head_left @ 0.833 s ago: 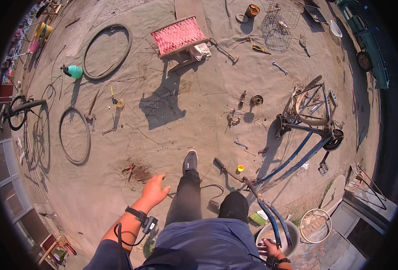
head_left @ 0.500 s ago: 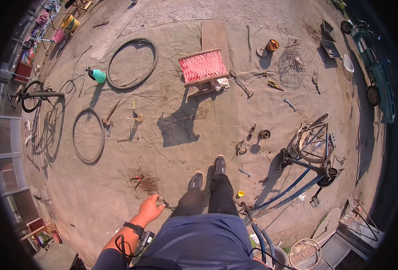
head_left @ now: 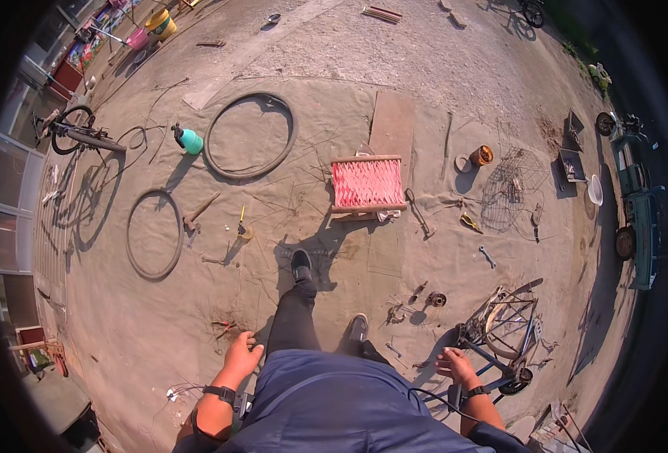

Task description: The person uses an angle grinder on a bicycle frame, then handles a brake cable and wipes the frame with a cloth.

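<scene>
My left hand [head_left: 242, 358] hangs in the air beside my left leg, fingers loosely bent and apart, with nothing in it. Nearest below it on the ground cloth are red-handled pliers [head_left: 223, 325]. My right hand [head_left: 457, 366] is also empty, its fingers spread, in front of the blue bicycle frame [head_left: 496, 364]. A wheel without a tyre [head_left: 509, 317] lies against the frame. Ahead stands a low wooden stool [head_left: 367, 211] with a red woven seat [head_left: 367, 183]. A wheel hub [head_left: 437, 300] and a small spanner [head_left: 394, 350] lie right of my feet.
Two loose tyres [head_left: 291, 147] [head_left: 129, 240], a hammer [head_left: 192, 221] and a green spray bottle [head_left: 191, 142] lie or stand at left. At right are a spanner [head_left: 487, 257], yellow-handled pliers [head_left: 470, 222], a rusty can [head_left: 482, 155] and a wire basket [head_left: 509, 185]. A green three-wheeled vehicle [head_left: 637, 211] stands beyond.
I have stepped forward with my left foot toward the stool. My right hand has come into view, and my left hand stays empty. The bicycle frame now sits lower in view.
</scene>
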Demonstrator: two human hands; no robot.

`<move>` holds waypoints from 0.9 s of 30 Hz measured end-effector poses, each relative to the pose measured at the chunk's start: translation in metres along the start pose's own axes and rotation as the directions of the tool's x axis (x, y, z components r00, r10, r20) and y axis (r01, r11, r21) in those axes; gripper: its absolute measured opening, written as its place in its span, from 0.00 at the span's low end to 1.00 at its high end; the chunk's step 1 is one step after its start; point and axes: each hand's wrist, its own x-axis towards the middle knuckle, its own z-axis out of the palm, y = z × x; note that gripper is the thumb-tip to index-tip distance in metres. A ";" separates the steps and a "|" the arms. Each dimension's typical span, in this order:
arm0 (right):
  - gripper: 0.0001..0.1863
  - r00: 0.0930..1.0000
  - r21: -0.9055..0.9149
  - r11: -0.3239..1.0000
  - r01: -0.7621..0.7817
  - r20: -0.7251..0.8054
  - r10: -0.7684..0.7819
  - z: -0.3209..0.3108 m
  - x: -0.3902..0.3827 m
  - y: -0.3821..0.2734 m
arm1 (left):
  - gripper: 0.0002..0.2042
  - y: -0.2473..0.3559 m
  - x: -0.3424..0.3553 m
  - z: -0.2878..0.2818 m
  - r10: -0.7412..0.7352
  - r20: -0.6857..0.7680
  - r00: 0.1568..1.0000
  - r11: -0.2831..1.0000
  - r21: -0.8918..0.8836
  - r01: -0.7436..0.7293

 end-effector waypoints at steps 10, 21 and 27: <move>0.27 0.985 -0.217 0.966 0.139 0.126 -0.114 0.215 0.064 -0.290 | 0.29 0.043 0.176 -0.150 -0.078 -0.085 0.993 0.987 -0.144 0.065; 0.30 0.973 -0.385 0.901 0.198 0.185 -0.135 0.359 0.122 -0.550 | 0.28 0.155 0.358 -0.345 -0.068 -0.286 0.956 0.986 -0.163 0.022; 0.26 0.955 -0.428 0.861 0.275 0.224 -0.194 0.468 0.180 -0.720 | 0.28 0.178 0.412 -0.393 -0.205 -0.307 0.929 0.946 -0.307 0.107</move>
